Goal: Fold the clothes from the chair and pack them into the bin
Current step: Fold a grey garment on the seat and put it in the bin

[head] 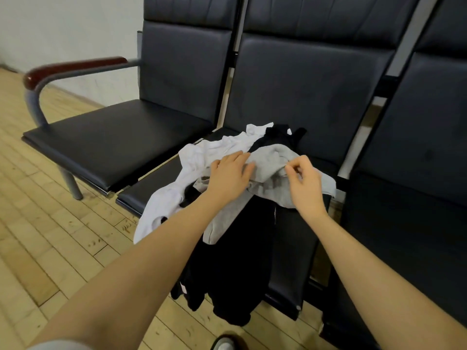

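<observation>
I look down on a row of dark padded chairs [290, 79] standing on a pale wood floor [50, 223]; the far-left seat has a red-brown armrest [75, 65]. The middle seat carries the clothes, heaped at its near edge. No bin shows anywhere in this view, so I cannot say where it stands.

The biggest piece in the heap is a black garment [235, 261], which hangs over the seat's front edge toward the floor. On its left lies a white garment [192, 157], partly draped over the edge too. On top sits a grey garment [270, 165], crumpled, reaching from the middle of the heap to the right.

My left hand [231, 176] lies on the pile where white meets grey, fingers nearly straight, pressing the cloth down. My right hand [302, 184] is at the grey garment's top fold, thumb and forefinger closed together as if pinching its edge; whether cloth is truly caught between them I cannot tell for sure.

I judge this the very start: picking the first piece, nothing folded yet. Next I need a firm hold on the grey garment alone, lifting it clear without dragging the others off the seat.
</observation>
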Tool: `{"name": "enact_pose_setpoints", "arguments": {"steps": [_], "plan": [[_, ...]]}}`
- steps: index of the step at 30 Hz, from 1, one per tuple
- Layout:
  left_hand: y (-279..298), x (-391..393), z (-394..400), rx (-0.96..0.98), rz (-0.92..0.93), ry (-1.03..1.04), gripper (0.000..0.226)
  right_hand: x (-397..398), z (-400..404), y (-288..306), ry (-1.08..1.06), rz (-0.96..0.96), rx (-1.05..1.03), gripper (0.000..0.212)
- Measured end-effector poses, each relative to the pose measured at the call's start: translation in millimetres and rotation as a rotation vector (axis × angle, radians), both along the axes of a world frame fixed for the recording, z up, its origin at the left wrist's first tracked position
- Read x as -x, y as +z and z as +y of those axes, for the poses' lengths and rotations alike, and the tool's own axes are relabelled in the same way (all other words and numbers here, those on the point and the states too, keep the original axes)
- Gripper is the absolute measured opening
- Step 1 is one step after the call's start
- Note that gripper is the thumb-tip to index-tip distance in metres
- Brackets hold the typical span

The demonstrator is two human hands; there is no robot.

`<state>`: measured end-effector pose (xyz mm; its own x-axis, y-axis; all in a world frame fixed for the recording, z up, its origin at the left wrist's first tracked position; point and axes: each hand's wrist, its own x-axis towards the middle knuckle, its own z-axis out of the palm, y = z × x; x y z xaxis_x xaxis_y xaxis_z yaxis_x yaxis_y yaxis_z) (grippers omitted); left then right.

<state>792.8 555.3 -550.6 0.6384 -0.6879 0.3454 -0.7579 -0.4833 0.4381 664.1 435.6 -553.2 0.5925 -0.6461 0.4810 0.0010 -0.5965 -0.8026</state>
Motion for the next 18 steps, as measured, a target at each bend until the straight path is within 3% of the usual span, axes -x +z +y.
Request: {"name": "enact_pose_setpoints", "arguments": {"steps": [2,5,11,14,18], "plan": [[-0.1,7.3,-4.1,-0.011,0.050,-0.020,0.040,16.0,-1.2,6.0,-0.015,0.025,0.051,0.019],[-9.8,19.3,-4.6,-0.059,0.072,-0.063,0.040,32.7,-6.3,2.9,-0.082,0.213,0.142,0.016],[-26.2,17.1,1.3,-0.014,-0.065,-0.008,0.039,51.3,-14.3,-13.9,-0.216,0.509,0.347,0.014],[-29.8,9.8,0.4,-0.053,-0.018,-0.012,0.031,55.7,-12.7,-21.0,-0.280,0.487,0.388,0.013],[-27.6,10.1,0.4,0.080,0.040,-0.002,0.019,59.3,-9.1,-26.3,-0.315,0.445,0.429,0.010]]}}
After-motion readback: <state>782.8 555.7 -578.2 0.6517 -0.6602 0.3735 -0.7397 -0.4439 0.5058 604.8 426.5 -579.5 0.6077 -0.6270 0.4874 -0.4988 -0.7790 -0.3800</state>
